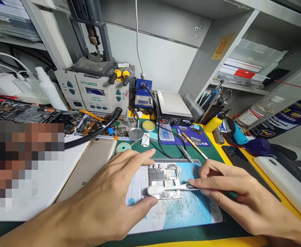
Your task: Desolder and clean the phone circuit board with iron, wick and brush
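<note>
A phone circuit board (164,176) lies on a blue and white work mat (191,212). My left hand (114,188) spans its left side, the thumb at the lower left corner and a fingertip at the upper left corner, holding it against the mat. Between thumb and fingers of my right hand (225,192) is the handle of a white toothbrush (163,188). The brush lies level across the lower part of the board, its head near my left thumb. Its bristles face down and are hidden, so I cannot tell whether they touch.
Tweezers (185,152) and a thin stick (195,145) lie behind the mat. A gold phone back (88,168) is at the left, beside a black hose (99,132). Further back stand a grey soldering station (96,91) and a heating plate (175,104). A yellow bottle (213,123) stands right.
</note>
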Demonstrator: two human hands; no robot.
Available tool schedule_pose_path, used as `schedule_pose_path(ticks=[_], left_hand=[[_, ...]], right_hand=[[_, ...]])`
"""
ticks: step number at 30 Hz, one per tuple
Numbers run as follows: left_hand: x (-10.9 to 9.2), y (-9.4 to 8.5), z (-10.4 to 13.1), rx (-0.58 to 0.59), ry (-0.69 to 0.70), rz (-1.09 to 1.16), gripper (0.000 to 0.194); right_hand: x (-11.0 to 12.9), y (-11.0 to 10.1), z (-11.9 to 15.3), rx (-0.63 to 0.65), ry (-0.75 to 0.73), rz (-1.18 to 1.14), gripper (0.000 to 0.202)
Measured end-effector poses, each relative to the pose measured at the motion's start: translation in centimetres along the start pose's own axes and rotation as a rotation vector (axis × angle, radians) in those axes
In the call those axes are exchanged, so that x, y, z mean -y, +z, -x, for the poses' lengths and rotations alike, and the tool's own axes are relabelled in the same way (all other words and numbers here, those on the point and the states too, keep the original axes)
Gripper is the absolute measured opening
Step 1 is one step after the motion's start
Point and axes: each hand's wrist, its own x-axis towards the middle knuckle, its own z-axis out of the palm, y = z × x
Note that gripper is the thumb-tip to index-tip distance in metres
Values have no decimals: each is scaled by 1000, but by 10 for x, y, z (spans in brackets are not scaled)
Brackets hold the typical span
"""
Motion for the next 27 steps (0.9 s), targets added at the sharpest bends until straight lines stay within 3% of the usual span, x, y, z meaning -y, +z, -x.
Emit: schedule_pose_path(ticks=[5,11,18,27], left_hand=[[2,1,1,-5,-19,29,76],[3,-2,-4,-3,8,27,75],[3,-4,-1,17,21,3,73],[4,-4,-2,12,69,-1,68]], right_hand=[[-3,3,1,-132,5,59,45],[8,-9,1,44,9,10,42],[1,4,-1,-101,6,57,53],[14,-8,3,20,7,67,55]])
